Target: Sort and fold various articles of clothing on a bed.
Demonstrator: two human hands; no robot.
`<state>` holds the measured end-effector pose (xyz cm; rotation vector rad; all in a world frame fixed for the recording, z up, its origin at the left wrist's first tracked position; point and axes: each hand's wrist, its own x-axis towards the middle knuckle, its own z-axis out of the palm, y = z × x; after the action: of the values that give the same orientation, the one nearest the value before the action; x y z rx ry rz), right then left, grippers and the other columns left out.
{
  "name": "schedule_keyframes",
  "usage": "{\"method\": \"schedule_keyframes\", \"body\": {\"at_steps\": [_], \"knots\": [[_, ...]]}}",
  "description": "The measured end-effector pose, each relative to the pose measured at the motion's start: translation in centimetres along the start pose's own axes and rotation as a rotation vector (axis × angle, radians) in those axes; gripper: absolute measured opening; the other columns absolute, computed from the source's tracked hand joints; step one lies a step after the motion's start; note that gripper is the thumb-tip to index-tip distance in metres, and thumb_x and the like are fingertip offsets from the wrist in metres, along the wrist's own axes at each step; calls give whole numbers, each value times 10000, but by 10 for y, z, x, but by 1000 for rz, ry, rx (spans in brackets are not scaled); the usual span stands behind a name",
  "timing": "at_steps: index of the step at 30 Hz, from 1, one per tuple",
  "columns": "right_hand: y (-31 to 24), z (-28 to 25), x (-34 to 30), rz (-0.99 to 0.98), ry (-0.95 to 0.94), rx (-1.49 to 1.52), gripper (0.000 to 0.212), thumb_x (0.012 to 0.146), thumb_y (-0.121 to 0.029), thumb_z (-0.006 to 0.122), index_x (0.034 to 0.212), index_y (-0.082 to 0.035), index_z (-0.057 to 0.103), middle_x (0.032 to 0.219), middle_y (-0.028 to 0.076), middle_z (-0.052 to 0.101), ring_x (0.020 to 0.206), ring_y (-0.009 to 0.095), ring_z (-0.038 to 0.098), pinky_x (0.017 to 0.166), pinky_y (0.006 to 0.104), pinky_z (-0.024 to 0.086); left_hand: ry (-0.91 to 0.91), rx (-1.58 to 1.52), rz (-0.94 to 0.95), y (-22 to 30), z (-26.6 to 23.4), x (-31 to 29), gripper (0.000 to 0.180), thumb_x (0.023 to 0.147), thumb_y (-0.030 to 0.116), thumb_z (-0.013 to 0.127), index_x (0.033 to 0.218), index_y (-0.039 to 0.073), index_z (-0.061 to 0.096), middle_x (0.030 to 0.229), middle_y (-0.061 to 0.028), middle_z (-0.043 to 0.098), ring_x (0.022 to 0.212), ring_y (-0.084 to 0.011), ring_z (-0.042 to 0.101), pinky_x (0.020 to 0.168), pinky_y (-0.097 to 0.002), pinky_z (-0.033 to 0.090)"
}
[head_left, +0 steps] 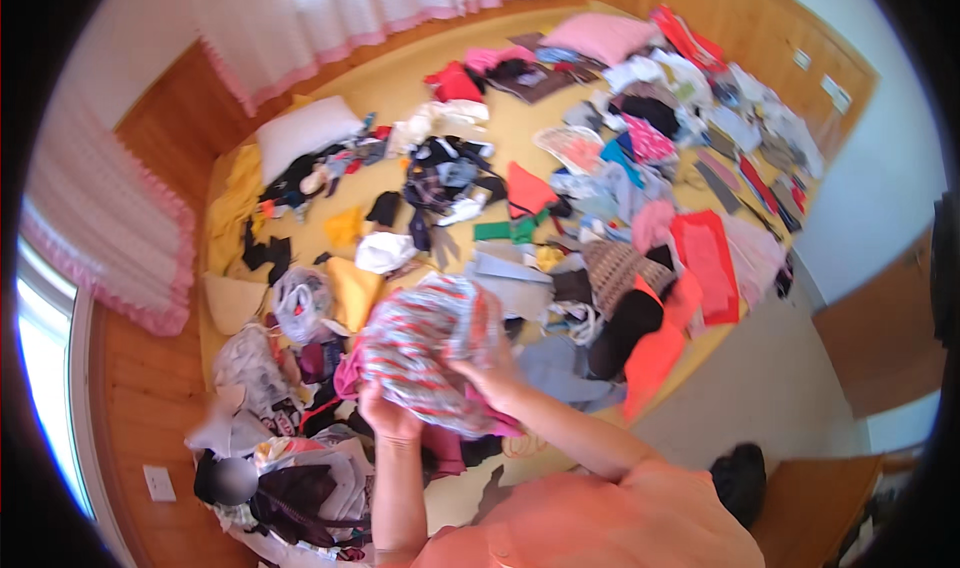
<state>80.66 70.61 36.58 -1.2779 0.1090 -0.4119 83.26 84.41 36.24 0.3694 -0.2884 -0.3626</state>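
Between my two hands, above the near edge of the yellow platform, is a bunched knitted piece (pixel 425 343) with red, white and grey stripes. It has a rounded, cap-like shape, but its exact kind is unclear. My left hand (pixel 392 415) grips its lower left edge, fingers partly hidden behind it. On its right side, my right hand (pixel 488 370) is closed on the fabric. Pink cloth (pixel 348 370) shows behind and below the knit. Close by lie a yellow cloth (pixel 354 293), a clear plastic bag (pixel 302 305) and a black piece (pixel 628 338).
Heaps of mixed clothing cover the yellow platform (pixel 385 58). A white pillow (pixel 308 136) lies at the far left, a pink pillow (pixel 600 38) at the back. Dark clothes (pixel 295 498) pile up at the near left. Wood-panelled walls and curtains (pixel 300 28) border the platform; floor (pixel 770 368) shows on the right.
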Motion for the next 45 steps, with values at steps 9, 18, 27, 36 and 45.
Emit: {"method": "schedule_keyframes", "body": {"at_steps": [9, 18, 27, 36, 45], "knots": [[-69, -42, -48, 551, -234, 418, 724, 487, -5, 548, 1190, -57, 381, 1021, 65, 527, 920, 194, 520, 833, 331, 387, 342, -694, -35, -68, -54, -9, 602, 671, 361, 597, 1133, 24, 409, 1171, -142, 434, 1102, -299, 381, 965, -430, 245], [-105, -149, -64, 227, -48, 470, 738, 396, 14, 526, 1127, 27, 424, 1052, 153, 523, 952, 278, 517, 860, 381, 398, 255, -683, 227, -61, -64, 18, 509, 732, 279, 539, 1161, 35, 416, 1197, -124, 428, 1113, -270, 386, 966, -419, 248], [-105, -274, -34, 191, -206, 907, 701, 425, -5, 546, 1109, 80, 415, 1044, 221, 512, 933, 357, 516, 842, 457, 399, 202, -339, 376, -43, -61, 25, 400, 769, 187, 519, 1116, 2, 449, 1138, -136, 477, 1069, -260, 429, 947, -437, 273], [-4, -453, 32, 139, 114, 580, 572, 507, -91, 553, 1060, 37, 478, 1009, 164, 550, 912, 297, 536, 823, 412, 421, -32, 10, 372, -30, -78, 13, 454, 778, 172, 436, 1198, 10, 376, 1275, -152, 329, 1168, -327, 309, 999, -470, 160], [96, -485, -19, 721, 279, 109, 488, 732, -143, 570, 1181, -98, 387, 1080, 64, 490, 948, 194, 486, 798, 346, 418, 906, -157, 281, -107, -171, -68, 396, 834, 224, 363, 1193, 59, 392, 1252, -109, 374, 1167, -283, 318, 971, -484, 208]]}}
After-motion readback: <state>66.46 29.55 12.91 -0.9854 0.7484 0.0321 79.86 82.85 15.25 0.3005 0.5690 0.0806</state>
